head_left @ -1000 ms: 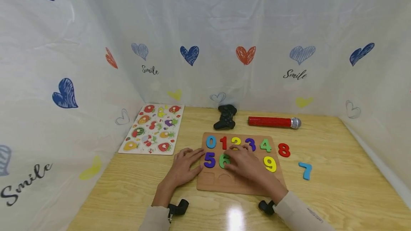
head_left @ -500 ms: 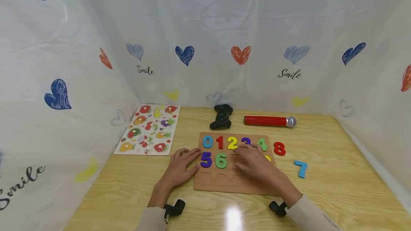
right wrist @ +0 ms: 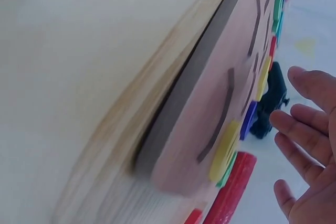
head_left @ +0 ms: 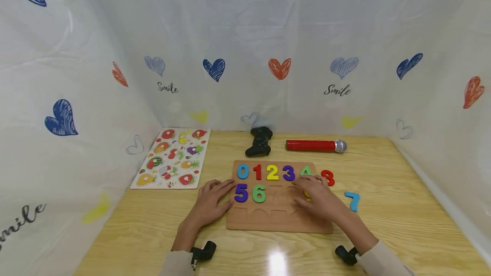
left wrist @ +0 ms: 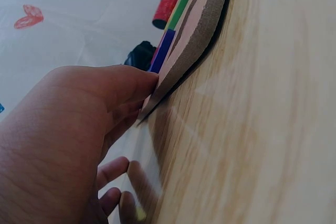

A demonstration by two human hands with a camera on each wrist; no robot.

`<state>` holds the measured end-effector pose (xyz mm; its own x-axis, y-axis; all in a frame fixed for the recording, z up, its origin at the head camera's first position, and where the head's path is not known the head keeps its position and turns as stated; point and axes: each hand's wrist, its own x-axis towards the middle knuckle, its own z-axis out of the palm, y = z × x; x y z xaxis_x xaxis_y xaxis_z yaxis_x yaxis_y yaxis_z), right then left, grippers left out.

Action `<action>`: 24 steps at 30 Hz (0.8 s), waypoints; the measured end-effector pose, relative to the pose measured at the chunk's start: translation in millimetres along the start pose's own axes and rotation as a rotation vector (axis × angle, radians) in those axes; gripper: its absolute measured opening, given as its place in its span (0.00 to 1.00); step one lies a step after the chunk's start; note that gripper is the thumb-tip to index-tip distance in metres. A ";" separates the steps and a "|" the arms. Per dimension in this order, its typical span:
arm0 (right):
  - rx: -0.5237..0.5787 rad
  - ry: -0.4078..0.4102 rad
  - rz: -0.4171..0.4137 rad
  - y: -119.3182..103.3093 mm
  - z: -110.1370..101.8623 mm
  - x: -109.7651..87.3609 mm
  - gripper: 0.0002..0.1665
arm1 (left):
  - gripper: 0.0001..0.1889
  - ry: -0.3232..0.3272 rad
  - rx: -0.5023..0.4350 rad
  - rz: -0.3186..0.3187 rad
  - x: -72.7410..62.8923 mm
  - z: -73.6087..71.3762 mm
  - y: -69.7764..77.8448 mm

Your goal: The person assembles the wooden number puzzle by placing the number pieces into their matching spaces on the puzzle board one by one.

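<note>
A wooden number puzzle board (head_left: 280, 221) carries coloured digits, among them the purple 5 (head_left: 241, 193) and green 6 (head_left: 258, 194). Along its left edge my left hand (head_left: 209, 203) rests, thumb and fingertips touching the board; the left wrist view puts the thumb tip (left wrist: 149, 81) right at the edge. My right hand (head_left: 320, 198) hovers over the board's right side, partly hiding the green 4 (head_left: 305, 169) and yellow 9 (head_left: 307, 195). In the right wrist view its fingers (right wrist: 302, 135) are spread, with nothing held. A red 8 (head_left: 327, 177) and blue 7 (head_left: 353, 201) lie to the right.
Behind the board lie a black game controller (head_left: 260, 142) and a red microphone (head_left: 312, 145). A fruit picture board (head_left: 168, 161) is at the back left. Recesses (head_left: 276, 191) show in the puzzle board right of the 6. A heart-patterned curtain (head_left: 245, 97) surrounds the table.
My right hand has moved right across the board from the 6 toward the 9, uncovering the 2, 3 and 6. My left hand keeps its place at the edge. The head view shifted slightly.
</note>
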<state>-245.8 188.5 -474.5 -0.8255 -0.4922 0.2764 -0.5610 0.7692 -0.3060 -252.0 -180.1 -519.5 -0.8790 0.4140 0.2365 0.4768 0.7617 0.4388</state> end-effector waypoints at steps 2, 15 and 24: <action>0.004 0.003 0.016 3.6 -0.6 -3.6 0.27 | 0.28 0.003 0.002 0.001 -0.2 0.4 -0.1; -0.046 0.006 0.073 20.5 -10.0 -23.8 0.27 | 0.28 0.003 0.007 -0.003 0.7 0.6 1.8; -0.014 0.030 0.070 32.0 -18.8 -38.3 0.28 | 0.28 0.012 0.005 -0.006 -0.5 1.4 0.7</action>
<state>-231.0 239.6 -477.7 -0.8604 -0.4245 0.2821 -0.5007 0.8072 -0.3126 -251.2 -179.1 -520.5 -0.8820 0.4030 0.2444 0.4712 0.7666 0.4364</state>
